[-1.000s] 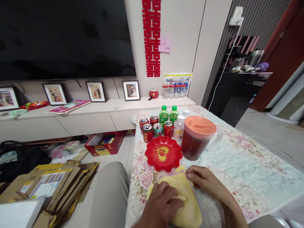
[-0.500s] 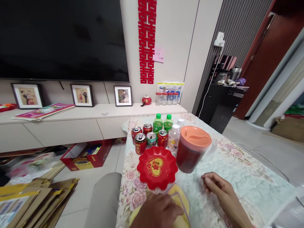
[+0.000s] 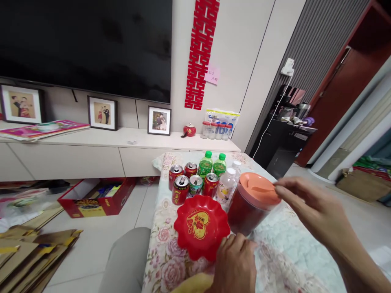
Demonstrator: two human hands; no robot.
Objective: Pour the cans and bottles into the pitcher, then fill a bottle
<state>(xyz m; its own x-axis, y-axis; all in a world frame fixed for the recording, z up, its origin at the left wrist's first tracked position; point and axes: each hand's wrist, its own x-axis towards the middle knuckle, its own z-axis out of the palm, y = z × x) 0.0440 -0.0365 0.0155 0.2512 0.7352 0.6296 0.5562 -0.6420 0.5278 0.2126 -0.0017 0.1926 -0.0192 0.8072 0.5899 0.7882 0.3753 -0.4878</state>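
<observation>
My right hand [image 3: 314, 211] is at the right edge of the orange lid [image 3: 259, 188], thumb and fingers pinched together at the rim. The lid sits on a dark red container [image 3: 246, 211], which leans slightly. My left hand [image 3: 236, 262] is low beside the lower right edge of a scalloped red tray [image 3: 200, 228]; its fingers are curled, and what they hold is hidden. A yellow cloth [image 3: 195, 283] lies partly under this hand. Behind the tray stand several cans [image 3: 181, 190], green-capped bottles [image 3: 205, 163] and white-capped clear bottles [image 3: 226, 187].
A floral cloth [image 3: 163, 248] covers the table. Beyond it, a white cabinet [image 3: 140, 140] bears framed photos [image 3: 102, 113], a red pot [image 3: 190, 130] and red-lidded jars [image 3: 216, 131]. On the floor at left are a red box [image 3: 94, 199] and flattened cardboard [image 3: 36, 252].
My right hand has risen from the table to the lid's edge. My left hand has moved right, off most of the yellow cloth. The view has tilted and shifted.
</observation>
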